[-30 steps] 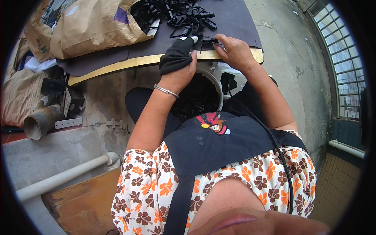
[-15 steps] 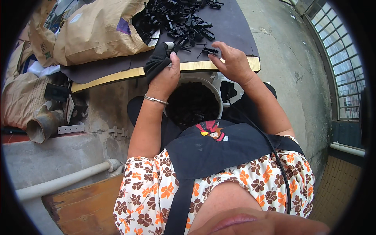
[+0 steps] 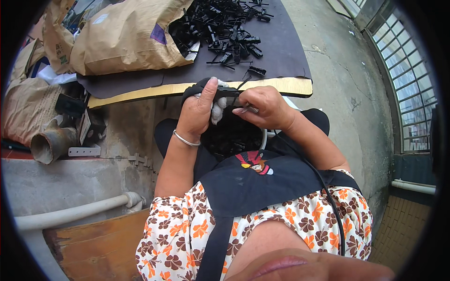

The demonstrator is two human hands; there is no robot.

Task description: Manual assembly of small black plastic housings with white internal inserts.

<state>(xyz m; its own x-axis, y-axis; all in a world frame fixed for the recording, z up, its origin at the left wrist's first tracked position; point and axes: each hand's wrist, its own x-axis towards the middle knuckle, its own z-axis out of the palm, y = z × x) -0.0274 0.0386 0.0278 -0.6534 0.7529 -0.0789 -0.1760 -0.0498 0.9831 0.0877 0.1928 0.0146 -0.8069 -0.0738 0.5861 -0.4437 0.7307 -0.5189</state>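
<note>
My left hand [image 3: 194, 112] is closed around a slim black plastic part [image 3: 228, 92], held just off the table's front edge. Black cloth wraps part of this hand, and whitish-grey coverings [image 3: 217, 111] show on its fingers. From the right, my right hand [image 3: 269, 108] is bare and closed, its curled fingers pinching at the part's right end. A small grey sliver shows between those fingers, too small to name. Below both hands, a light-coloured bucket [image 3: 264, 140] full of black pieces stands between my knees, partly hidden by the hands.
On the dark-covered table [image 3: 286, 51] lies a heap of black plastic parts [image 3: 229, 35], spilling from a brown paper sack [image 3: 126, 42]. One loose part [image 3: 256, 71] sits near the front edge. Left are another sack [image 3: 28, 107] and a rusty pipe [image 3: 50, 143]; right, a barred window [image 3: 405, 79].
Both hands have drawn in from over the table edge toward me and come together above the bucket. My right hand has closed, and the black part now spans between the hands.
</note>
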